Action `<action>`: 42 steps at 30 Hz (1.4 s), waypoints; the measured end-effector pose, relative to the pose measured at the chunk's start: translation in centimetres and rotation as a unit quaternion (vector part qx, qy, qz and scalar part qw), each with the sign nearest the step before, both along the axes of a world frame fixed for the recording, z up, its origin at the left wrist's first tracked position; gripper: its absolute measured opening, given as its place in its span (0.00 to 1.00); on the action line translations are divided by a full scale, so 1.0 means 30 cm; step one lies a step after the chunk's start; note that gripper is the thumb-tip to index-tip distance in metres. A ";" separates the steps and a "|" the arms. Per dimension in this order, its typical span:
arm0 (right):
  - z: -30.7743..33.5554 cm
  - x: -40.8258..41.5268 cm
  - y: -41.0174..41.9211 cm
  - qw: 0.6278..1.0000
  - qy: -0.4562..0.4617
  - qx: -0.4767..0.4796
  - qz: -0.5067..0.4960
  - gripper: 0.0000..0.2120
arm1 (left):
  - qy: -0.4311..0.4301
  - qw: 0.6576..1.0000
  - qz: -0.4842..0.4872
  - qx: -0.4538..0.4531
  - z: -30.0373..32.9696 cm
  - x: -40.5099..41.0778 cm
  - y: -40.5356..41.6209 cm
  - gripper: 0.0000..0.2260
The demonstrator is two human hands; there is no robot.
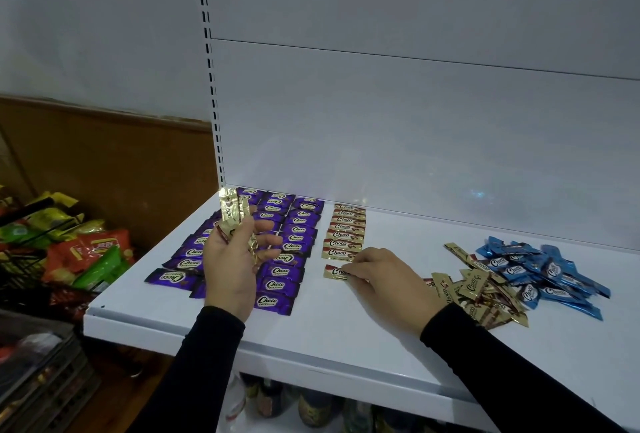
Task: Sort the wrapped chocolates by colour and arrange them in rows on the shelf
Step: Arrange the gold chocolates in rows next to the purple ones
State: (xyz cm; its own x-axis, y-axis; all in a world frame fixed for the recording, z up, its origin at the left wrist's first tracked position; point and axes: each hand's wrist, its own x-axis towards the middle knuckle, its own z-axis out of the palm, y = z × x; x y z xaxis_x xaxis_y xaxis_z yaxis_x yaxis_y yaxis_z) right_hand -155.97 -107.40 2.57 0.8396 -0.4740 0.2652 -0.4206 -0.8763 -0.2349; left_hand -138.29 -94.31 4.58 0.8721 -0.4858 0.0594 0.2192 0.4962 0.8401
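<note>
Purple wrapped chocolates lie in rows at the left of the white shelf. A single column of gold chocolates runs beside them. My left hand is raised over the purple rows and grips a small bunch of gold chocolates. My right hand lies low on the shelf, its fingertips on a gold chocolate at the near end of the gold column. A loose pile of gold chocolates and a loose pile of blue ones sit to the right.
The shelf's white back panel rises behind the rows. A wire basket of snack packets stands lower left. Bottles show on the shelf below. Bare shelf surface lies between the gold column and the piles.
</note>
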 end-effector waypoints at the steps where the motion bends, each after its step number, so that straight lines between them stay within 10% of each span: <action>1: -0.002 -0.006 0.004 1.000 -0.010 -0.002 0.000 0.13 | 0.000 1.000 -0.001 0.000 -0.001 0.001 0.001 0.07; 18: 0.005 -0.001 0.044 0.996 0.084 -0.001 0.038 0.31 | 0.002 1.000 0.002 -0.004 0.005 -0.004 -0.001 0.05; 42: -0.004 -0.014 0.039 0.999 0.030 0.002 0.018 0.32 | 0.005 0.999 -0.041 0.015 0.024 -0.028 0.017 0.06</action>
State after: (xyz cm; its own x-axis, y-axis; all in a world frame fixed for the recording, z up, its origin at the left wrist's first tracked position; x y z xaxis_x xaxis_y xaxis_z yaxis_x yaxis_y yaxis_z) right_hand -156.40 -106.23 2.46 0.8707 -0.4437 0.2120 -0.4017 -0.8904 -0.2141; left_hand -139.13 -93.80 5.32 0.8294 -0.5575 0.0361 0.2662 0.4511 0.8519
